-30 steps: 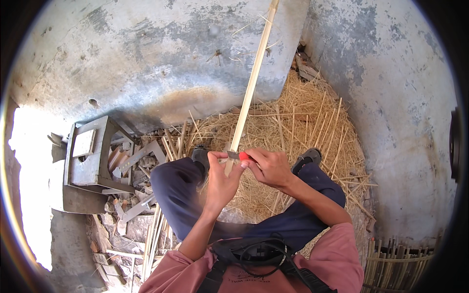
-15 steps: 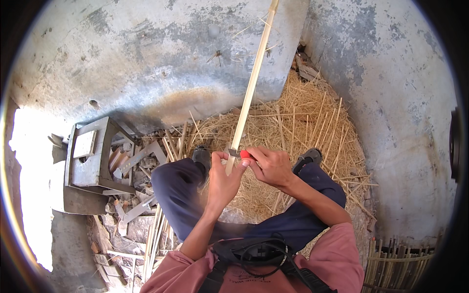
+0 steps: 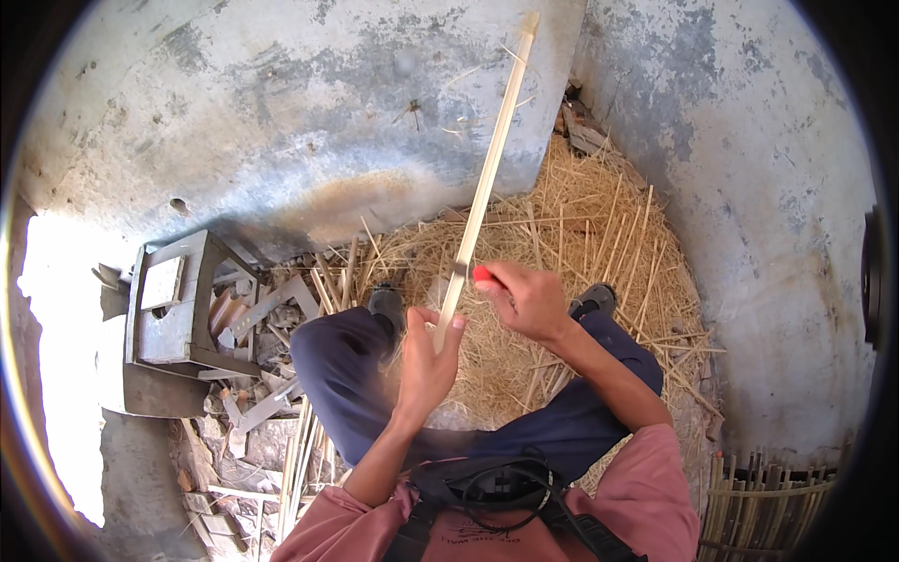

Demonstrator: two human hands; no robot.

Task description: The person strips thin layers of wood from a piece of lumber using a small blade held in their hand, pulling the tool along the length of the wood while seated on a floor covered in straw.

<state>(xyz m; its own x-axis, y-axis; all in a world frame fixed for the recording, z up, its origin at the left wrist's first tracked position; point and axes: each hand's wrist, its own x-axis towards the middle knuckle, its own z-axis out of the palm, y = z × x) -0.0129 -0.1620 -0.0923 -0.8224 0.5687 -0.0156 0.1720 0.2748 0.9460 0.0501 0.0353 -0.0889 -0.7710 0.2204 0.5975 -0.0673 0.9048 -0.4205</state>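
Note:
A long pale bamboo strip (image 3: 491, 170) slants up and away from my left hand (image 3: 428, 363), which is closed on its near end between thumb and fingers. Thin slivers stick out from the strip near its far end. My right hand (image 3: 530, 302) is wrapped round the red handle of a small knife (image 3: 482, 273). Its short dark blade lies across the strip, a little beyond my left fingers. Most of the handle is hidden inside the right fist.
Straw-like shavings and loose strips (image 3: 599, 215) cover the floor around my feet. A worn wooden stool (image 3: 178, 300) lies on its side at the left, near scattered wood scraps. Grey plastered walls (image 3: 309, 112) stand ahead and right. A slatted basket (image 3: 768, 506) sits at lower right.
My right hand and the knife have moved away from me along the strip, apart from my left hand. My left hand has dropped slightly nearer, and the strip's far end now shows.

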